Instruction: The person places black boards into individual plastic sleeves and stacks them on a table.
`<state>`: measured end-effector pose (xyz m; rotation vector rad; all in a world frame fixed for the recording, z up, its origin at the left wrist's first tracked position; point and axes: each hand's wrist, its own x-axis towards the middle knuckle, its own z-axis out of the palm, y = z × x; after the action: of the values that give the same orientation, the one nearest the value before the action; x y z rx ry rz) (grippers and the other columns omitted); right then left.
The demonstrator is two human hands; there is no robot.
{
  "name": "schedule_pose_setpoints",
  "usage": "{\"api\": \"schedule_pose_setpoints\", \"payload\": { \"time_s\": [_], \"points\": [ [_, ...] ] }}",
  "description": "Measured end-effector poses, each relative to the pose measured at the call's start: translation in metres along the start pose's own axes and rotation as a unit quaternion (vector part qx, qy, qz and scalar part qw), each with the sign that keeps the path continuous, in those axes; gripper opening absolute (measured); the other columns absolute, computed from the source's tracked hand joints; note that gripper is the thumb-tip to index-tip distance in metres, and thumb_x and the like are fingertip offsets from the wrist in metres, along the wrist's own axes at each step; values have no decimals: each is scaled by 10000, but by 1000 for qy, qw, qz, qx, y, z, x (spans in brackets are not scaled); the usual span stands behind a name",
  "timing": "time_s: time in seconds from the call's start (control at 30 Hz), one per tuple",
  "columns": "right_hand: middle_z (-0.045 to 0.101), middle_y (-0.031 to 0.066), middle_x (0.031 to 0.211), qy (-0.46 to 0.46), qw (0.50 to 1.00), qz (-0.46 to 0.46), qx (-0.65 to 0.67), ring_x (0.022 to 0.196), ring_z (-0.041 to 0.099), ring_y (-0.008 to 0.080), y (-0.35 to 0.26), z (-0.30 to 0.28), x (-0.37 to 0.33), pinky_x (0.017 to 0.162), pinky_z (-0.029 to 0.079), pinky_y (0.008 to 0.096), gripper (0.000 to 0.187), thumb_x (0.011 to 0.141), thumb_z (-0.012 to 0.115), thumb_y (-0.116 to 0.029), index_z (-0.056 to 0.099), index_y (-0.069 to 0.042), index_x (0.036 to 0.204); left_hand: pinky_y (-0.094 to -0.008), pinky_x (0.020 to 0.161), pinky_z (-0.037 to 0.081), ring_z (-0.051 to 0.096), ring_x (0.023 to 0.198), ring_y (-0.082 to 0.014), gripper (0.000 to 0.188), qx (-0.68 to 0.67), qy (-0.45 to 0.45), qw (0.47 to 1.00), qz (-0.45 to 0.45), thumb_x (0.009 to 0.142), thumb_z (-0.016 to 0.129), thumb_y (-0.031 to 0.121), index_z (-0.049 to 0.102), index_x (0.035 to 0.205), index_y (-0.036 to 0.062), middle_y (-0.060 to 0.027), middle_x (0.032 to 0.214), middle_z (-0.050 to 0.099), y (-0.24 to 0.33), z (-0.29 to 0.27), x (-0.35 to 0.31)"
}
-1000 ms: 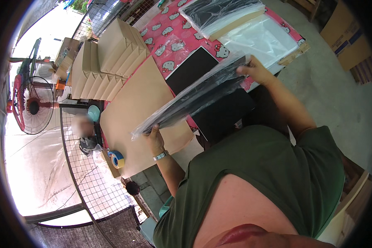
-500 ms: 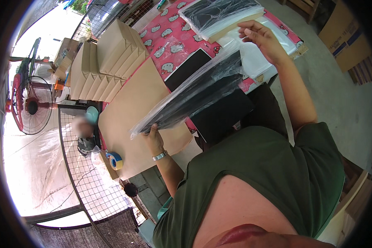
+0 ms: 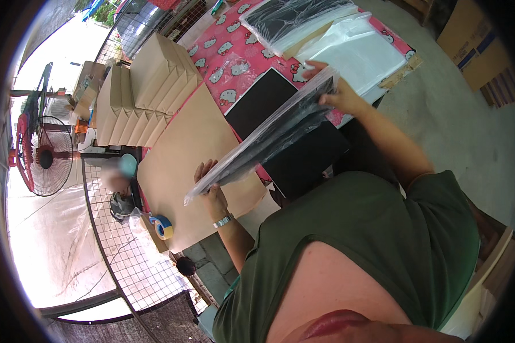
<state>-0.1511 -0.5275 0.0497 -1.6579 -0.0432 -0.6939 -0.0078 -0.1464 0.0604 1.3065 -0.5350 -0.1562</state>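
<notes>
A flat black sheet in a clear plastic sleeve [image 3: 269, 131] is held up at a slant in front of me. My left hand [image 3: 213, 197] grips its lower left end, thumb on the near side and fingers behind. At the upper right end, my right hand [image 3: 342, 98] closes round the sleeve's edge. Beneath the sleeve, close to my body, lies a bare black sheet [image 3: 309, 160]. Another black sheet [image 3: 260, 102] rests on the pink patterned table cover [image 3: 229, 71] just beyond it.
Large brown paper [image 3: 177, 171] covers the table's left part, with stacked brown paper packages [image 3: 160, 74] behind it. A tape roll [image 3: 162, 227] sits at the left edge. Clear plastic sleeves [image 3: 355, 51] and a pile of plastic-wrapped black sheets [image 3: 294, 23] lie far right. A fan [image 3: 44, 154] stands left.
My right hand has come down from beside the clear sleeves and taken hold of the sleeved sheet's upper right end. My left hand keeps its hold, its fingers now showing behind the sleeve.
</notes>
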Motion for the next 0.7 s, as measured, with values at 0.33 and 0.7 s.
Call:
{"api": "schedule_pose_setpoints", "payload": {
  "time_s": [0.33,0.7],
  "points": [
    [531,56,963,102,988,-79,87,916,521,166,27,2,10,844,410,272,559,864,615,-343,411,-33,1282,-409,986,387,523,1088,-246,497,-45,112,993,-8,771,694,59,462,1206,-4,-138,1187,547,-26,-20,7],
    [523,85,1059,53,981,141,125,767,500,116,62,-17,-24,724,447,270,589,838,662,-247,381,-83,1328,-411,916,453,566,996,-252,391,-58,187,968,-159,794,709,155,539,1097,-27,-135,1090,597,-21,-4,24]
  ]
}}
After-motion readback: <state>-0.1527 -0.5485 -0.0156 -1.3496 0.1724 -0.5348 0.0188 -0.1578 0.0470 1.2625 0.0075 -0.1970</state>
